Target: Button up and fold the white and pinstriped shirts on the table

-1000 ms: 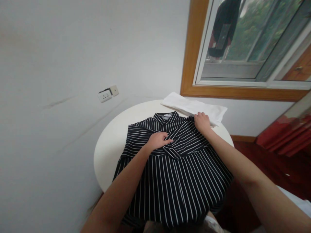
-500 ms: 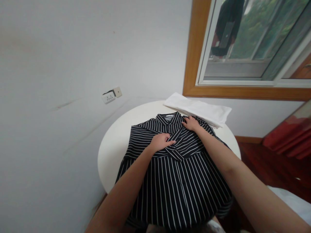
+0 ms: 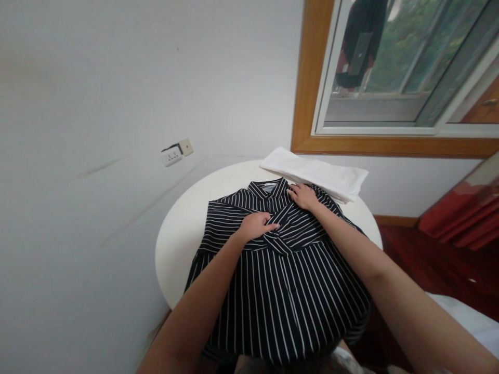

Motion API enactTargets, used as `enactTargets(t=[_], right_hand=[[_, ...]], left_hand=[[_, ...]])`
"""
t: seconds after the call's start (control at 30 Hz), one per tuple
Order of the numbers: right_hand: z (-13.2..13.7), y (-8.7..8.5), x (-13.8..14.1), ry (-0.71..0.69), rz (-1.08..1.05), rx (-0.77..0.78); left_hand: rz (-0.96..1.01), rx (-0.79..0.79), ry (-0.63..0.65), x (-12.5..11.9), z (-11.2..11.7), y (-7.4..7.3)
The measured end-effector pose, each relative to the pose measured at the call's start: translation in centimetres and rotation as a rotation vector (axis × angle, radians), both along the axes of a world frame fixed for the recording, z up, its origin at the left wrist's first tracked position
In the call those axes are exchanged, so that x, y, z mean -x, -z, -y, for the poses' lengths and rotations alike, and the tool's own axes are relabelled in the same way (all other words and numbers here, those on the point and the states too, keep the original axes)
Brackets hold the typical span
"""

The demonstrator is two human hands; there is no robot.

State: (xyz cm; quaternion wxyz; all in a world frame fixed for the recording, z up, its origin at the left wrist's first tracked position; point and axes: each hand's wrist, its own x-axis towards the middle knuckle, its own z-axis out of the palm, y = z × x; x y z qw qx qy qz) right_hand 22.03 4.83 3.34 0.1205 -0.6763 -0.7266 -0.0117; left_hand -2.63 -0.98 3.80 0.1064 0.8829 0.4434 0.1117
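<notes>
A black shirt (image 3: pixel 273 296) with white stripes lies front up across a round white table (image 3: pixel 175 234), its lower part hanging over the near edge. Its collar (image 3: pixel 268 188) points toward the window, and its sleeves are folded inward across the chest. My left hand (image 3: pixel 254 226) rests on the folded sleeves at mid-chest, thumb apart from the fingers. Beside the collar, my right hand (image 3: pixel 304 196) lies on the shoulder at the right with its fingers stretched out. Neither hand lifts any cloth.
A folded white cloth (image 3: pixel 315 171) lies along the table's far right edge. Behind the table are a wall with a socket (image 3: pixel 171 155) and a wood-framed window (image 3: pixel 303 104). A red curtain (image 3: pixel 460 213) hangs at the right, above a dark red floor (image 3: pixel 405 254).
My right hand's fingers have shifted slightly toward the collar. The left hand stays at mid-chest, and the whole view has moved a little.
</notes>
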Motion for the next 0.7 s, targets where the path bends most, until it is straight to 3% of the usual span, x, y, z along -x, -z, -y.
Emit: enactTargets(t=[0.07, 0.17, 0.27, 0.33, 0.5, 0.7], right_hand=[[1.9, -0.7, -0.1, -0.047, 0.021, -0.085], [5.2, -0.8, -0.9, -0.125, 0.061, -0.039], [8.1, 0.4, -1.8, -0.159, 0.069, 0.088], [9.2, 1.3, -2.2, -0.16, 0.071, 0.093], [9.9, 2.5, -2.1, -0.135, 0.073, -0.004], [9.7, 2.1, -1.9, -0.154, 0.072, 0.026]], left_hand=[[0.006, 0.0, 0.01, 0.0, 0.0, 0.0], [0.018, 0.02, 0.023, 0.0, 0.1, -0.1], [0.022, 0.041, 0.02, 0.0, 0.1, -0.3], [0.021, 0.051, 0.016, 0.0, 0.1, -0.4], [0.061, 0.088, 0.002, -0.3, 0.1, -1.0], [0.11, -0.23, -0.035, -1.3, -0.7, -2.7]])
